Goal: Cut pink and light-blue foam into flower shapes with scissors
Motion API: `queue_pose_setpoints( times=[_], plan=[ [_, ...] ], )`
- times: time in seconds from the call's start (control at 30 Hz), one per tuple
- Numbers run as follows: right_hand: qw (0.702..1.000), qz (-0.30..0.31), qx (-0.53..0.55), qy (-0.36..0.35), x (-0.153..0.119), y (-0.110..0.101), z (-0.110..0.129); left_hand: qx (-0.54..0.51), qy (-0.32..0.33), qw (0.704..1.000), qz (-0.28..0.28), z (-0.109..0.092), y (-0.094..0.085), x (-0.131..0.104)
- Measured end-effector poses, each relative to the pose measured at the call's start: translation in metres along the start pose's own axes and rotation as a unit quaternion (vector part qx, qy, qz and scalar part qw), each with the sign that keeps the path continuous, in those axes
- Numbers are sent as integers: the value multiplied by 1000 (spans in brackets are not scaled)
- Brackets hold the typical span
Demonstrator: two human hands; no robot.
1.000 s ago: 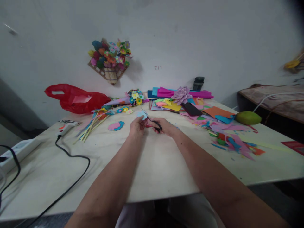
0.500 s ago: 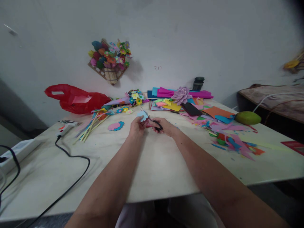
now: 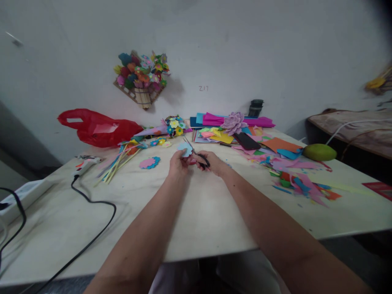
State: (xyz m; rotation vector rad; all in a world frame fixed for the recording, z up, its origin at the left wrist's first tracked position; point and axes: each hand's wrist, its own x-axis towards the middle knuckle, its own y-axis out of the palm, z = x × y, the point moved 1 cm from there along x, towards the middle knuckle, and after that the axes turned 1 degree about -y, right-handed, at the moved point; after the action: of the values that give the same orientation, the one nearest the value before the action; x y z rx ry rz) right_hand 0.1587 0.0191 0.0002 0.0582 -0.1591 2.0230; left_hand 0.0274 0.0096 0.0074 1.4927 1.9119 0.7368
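Near the middle of the table, my left hand [image 3: 179, 164] grips a light blue paper piece [image 3: 185, 149] with a scalloped edge. My right hand [image 3: 211, 161] is closed on black-handled scissors [image 3: 203, 159], whose blades point up and left at the right edge of the blue piece. Something pink shows between the two hands, partly hidden by fingers. To the left of my left hand, a pink scalloped disc [image 3: 145, 163] lies overlapping a darker blue one [image 3: 155, 161].
A white glue gun [image 3: 87, 165] with a black cable lies left, near paper strips [image 3: 118, 163] and a red bag [image 3: 99, 128]. At right are a dark phone [image 3: 246, 141], paper scraps [image 3: 301, 183] and a green fruit [image 3: 320, 152]. A white power strip [image 3: 26, 198] sits far left.
The light blue piece has turned slightly in my left hand, and the scissor blades have shifted a little to the right. Both hands keep their hold.
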Motion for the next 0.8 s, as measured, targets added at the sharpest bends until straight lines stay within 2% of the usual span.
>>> queue_pose_setpoints(
  times=[0.17, 0.47, 0.8],
  plan=[
    [999, -11, 34, -17, -2, 5, 5, 6, 8, 1000, -24, 6, 1, 1],
    [995, -39, 85, -19, -5, 15, 10, 33, -6, 999, -3, 13, 5, -6],
    [992, -74, 103, -6, -2, 26, 7, 37, -21, 999, -32, 17, 7, -10]
  ],
)
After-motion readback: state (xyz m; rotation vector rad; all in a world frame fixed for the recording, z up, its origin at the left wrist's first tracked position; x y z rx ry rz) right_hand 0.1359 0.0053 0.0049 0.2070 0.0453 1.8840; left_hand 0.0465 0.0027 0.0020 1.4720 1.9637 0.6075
